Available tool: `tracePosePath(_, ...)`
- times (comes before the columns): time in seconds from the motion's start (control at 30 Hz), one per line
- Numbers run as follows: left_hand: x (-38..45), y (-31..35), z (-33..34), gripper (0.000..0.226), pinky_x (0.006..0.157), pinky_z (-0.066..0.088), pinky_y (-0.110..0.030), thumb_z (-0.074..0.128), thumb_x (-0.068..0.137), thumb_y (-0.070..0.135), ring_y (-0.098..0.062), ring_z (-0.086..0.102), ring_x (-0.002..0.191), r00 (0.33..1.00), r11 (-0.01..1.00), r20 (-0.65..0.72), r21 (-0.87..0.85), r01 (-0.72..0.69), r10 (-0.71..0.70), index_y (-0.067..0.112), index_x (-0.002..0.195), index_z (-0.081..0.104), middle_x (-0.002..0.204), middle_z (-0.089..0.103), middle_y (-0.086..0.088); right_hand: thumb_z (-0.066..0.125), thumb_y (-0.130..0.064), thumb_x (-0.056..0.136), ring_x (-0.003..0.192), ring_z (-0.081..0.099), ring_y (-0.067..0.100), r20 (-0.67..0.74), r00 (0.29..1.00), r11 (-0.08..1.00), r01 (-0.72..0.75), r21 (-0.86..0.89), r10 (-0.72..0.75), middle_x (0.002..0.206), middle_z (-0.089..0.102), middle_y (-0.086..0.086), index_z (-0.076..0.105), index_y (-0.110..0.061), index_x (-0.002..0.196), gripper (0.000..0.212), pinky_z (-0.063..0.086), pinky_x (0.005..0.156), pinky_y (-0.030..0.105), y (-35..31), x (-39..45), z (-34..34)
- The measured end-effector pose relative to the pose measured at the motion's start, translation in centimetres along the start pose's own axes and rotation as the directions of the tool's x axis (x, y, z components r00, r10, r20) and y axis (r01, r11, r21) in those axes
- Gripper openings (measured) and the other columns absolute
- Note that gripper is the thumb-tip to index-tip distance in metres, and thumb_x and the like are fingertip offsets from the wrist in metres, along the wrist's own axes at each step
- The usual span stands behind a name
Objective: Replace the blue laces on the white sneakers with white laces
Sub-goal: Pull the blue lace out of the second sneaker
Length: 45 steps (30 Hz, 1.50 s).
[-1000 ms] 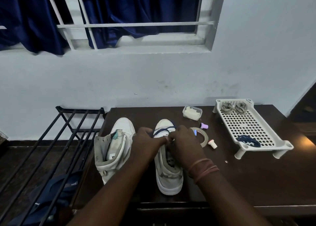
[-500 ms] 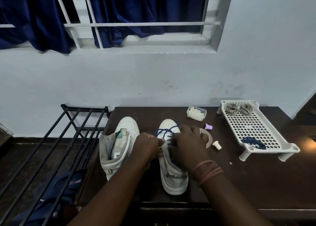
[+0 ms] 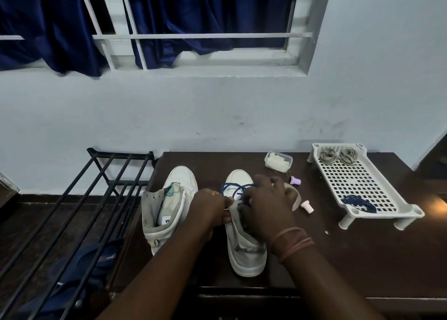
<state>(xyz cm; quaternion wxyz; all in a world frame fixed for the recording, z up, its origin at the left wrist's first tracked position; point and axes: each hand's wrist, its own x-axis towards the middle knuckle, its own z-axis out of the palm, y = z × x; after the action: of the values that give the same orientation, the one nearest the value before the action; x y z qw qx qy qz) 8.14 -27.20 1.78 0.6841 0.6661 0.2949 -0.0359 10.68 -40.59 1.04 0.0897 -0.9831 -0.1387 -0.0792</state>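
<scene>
Two white sneakers stand on the dark table [image 3: 314, 259], toes toward the wall. The left sneaker [image 3: 169, 206] has no lace and gapes open. The right sneaker [image 3: 244, 252] still carries a loose blue lace [image 3: 233, 189] over its toe end. My left hand [image 3: 210, 211] pinches that shoe's eyelet flap. My right hand [image 3: 266, 206] lies over the tongue, its fingers curled round the blue lace. Coiled white laces [image 3: 338, 155] lie at the far end of a white perforated tray [image 3: 358, 182]. Another blue lace [image 3: 358, 204] rests at the tray's near end.
A small clear box [image 3: 278, 162], a purple cap [image 3: 295, 181], a tape roll partly behind my right hand [image 3: 297, 200] and a pale stopper [image 3: 307, 205] lie between shoes and tray. A black metal rack [image 3: 79, 206] stands left of the table, with a dark blue sandal [image 3: 92, 271] beneath it.
Both hands have worked slightly toward the shoe's ankle, and more of the blue lace now lies loose over the toe. The camera has shifted a little.
</scene>
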Motion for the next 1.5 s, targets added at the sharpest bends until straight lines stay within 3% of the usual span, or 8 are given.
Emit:
tracePosePath(0.17,-0.1,0.0,-0.1,0.022,0.049,0.057,-0.028,0.069,0.089,-0.001,-0.02,0.061,0.054,1.0,0.999,0.004,-0.031,0.015,-0.015,0.008,0.077,0.052,0.081,0.064,-0.02,0.054,-0.029,0.082,0.096,0.055,0.032,-0.232,0.947,0.973,-0.231,-0.012,0.222,0.095,0.061,0.003,0.068,-0.019,0.082,0.017,0.034,0.078,0.041,0.5,0.8,-1.3)
tracePosePath(0.3,-0.1,0.1,0.1,0.024,0.044,0.054,-0.025,0.067,0.091,-0.002,-0.02,0.059,0.053,1.0,0.999,0.003,-0.042,0.022,-0.022,0.008,0.076,0.051,0.08,0.062,-0.019,0.057,-0.035,0.083,0.102,0.052,0.036,-0.347,0.843,0.91,-0.406,0.088,0.41,0.107,0.059,0.009,0.066,-0.017,0.095,0.024,0.036,0.084,0.045,2.9,1.2,-2.8)
tracePosePath(0.43,-0.2,0.2,0.1,0.023,0.048,0.057,-0.027,0.069,0.089,0.0,-0.02,0.06,0.055,1.0,0.999,-0.002,-0.039,0.015,-0.015,0.009,0.077,0.052,0.082,0.063,-0.019,0.064,-0.038,0.073,0.117,0.042,0.031,-0.12,0.982,0.989,-0.141,0.052,0.146,0.128,0.049,-0.001,0.063,-0.035,0.109,0.037,0.033,0.088,0.044,1.0,0.3,-1.2)
tracePosePath(0.57,-0.2,0.1,-0.2,0.022,0.051,0.059,-0.028,0.071,0.088,0.001,-0.02,0.059,0.056,1.0,0.999,-0.004,-0.035,0.017,-0.017,0.008,0.077,0.053,0.082,0.063,-0.02,0.058,-0.037,0.08,0.117,0.042,0.028,0.006,1.0,0.997,0.012,-0.076,-0.012,0.119,0.054,-0.004,0.069,-0.028,0.091,0.019,0.031,0.089,0.046,-0.5,-0.1,0.6)
tracePosePath(0.77,0.2,-0.2,-0.2,0.022,0.048,0.056,-0.027,0.069,0.089,0.0,-0.022,0.061,0.058,1.0,0.999,0.002,-0.042,0.022,-0.022,0.01,0.079,0.052,0.085,0.064,-0.022,0.042,-0.032,0.085,0.092,0.058,0.038,-0.402,0.813,0.906,-0.394,0.153,0.422,0.094,0.062,0.012,0.064,-0.012,0.086,0.03,0.04,0.077,0.044,3.1,1.9,-3.2)
tracePosePath(0.9,0.3,-0.8,0.3,0.024,0.063,0.052,-0.035,0.071,0.08,0.013,-0.022,0.054,0.062,0.986,0.981,-0.062,0.134,-0.143,0.152,0.015,0.07,0.05,0.074,0.059,-0.015,0.053,-0.04,0.083,0.104,0.055,0.035,-0.133,0.868,0.863,-0.436,0.254,0.478,0.106,0.062,0.004,0.067,-0.023,0.089,0.023,0.042,0.089,0.045,4.1,1.4,-3.0)
tracePosePath(1.1,0.5,-1.6,2.0,0.016,0.071,0.047,-0.035,0.074,0.077,0.019,-0.016,0.058,0.074,0.862,0.802,-0.031,0.386,-0.457,0.506,0.023,0.08,0.059,0.073,0.057,0.009,0.069,-0.033,0.078,0.09,0.061,0.023,0.07,0.968,0.875,-0.249,0.414,0.242,0.089,0.066,0.002,0.062,-0.018,0.085,0.018,0.046,0.078,0.031,1.1,0.9,-0.1)
tracePosePath(1.5,3.2,-2.6,-1.5,0.016,0.066,0.044,-0.03,0.06,0.073,0.014,-0.016,0.062,0.076,0.872,0.713,-0.067,0.608,-0.349,0.484,0.029,0.069,0.058,0.076,0.066,0.007,0.059,-0.018,0.089,0.095,0.066,0.032,0.193,0.877,0.779,-0.481,0.402,0.441,0.095,0.07,0.016,0.066,0.002,0.097,0.024,0.049,0.079,0.031,5.7,1.4,-0.9)
